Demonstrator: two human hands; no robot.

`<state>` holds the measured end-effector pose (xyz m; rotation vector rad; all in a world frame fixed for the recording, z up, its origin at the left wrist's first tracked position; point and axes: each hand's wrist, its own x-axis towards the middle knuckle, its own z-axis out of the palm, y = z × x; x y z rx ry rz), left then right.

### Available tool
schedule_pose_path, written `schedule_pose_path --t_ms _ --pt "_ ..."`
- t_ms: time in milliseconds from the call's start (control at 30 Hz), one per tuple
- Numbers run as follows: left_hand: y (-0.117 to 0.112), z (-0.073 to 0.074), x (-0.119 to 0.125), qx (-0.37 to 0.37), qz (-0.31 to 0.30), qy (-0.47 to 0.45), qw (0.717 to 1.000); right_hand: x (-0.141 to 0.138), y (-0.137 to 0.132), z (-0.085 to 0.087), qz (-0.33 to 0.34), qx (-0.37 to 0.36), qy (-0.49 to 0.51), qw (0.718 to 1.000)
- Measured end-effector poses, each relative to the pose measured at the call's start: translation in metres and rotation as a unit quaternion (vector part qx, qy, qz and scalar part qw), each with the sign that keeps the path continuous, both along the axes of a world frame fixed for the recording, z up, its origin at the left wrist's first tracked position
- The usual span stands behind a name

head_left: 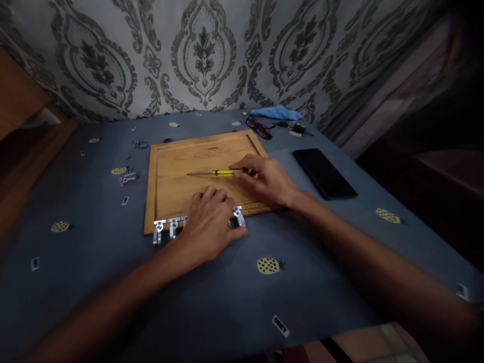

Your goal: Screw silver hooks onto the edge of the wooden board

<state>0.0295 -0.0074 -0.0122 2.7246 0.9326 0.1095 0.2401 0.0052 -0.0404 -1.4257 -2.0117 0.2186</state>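
Note:
A yellow-handled screwdriver is pinched in my right hand, its thin metal shaft pointing left above a wooden panel. The panel has a raised frame and lies flat on the table. My left hand rests over its near edge, fingers bent onto the wood and thumb stretched apart to the right. Several metal hinges line that edge: one hinge at the left corner, another hinge beside it, and a hinge by my left thumb. My left hand hides part of the row.
A loose metal hinge lies left of the panel. On the right is a black phone. Glasses, keys and a blue cloth sit at the back, before a patterned curtain. The blue tablecloth has pineapple prints.

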Motion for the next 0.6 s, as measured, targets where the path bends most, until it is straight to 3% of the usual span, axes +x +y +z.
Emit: schedule_pose_path --t_ms 133,267,333,500,600 --pt "0.0 0.0 -0.001 -0.006 -0.009 -0.013 1.0 0.002 -0.018 0.036 -0.077 0.072 0.177 0.978" --pt "0.0 0.0 -0.001 -0.007 -0.008 -0.016 1.0 -0.01 -0.033 0.061 -0.106 0.103 0.13 0.98" --pt "-0.001 0.0 -0.001 -0.002 -0.005 -0.015 1.0 -0.016 -0.037 0.059 -0.108 0.093 0.139 0.98" --pt "-0.001 -0.003 -0.002 0.001 -0.009 -0.027 1.0 -0.024 -0.038 0.03 -0.07 0.019 0.205 0.976" --pt "-0.001 -0.003 -0.002 -0.004 -0.007 -0.029 1.0 -0.028 -0.043 0.02 -0.072 0.007 0.211 0.975"
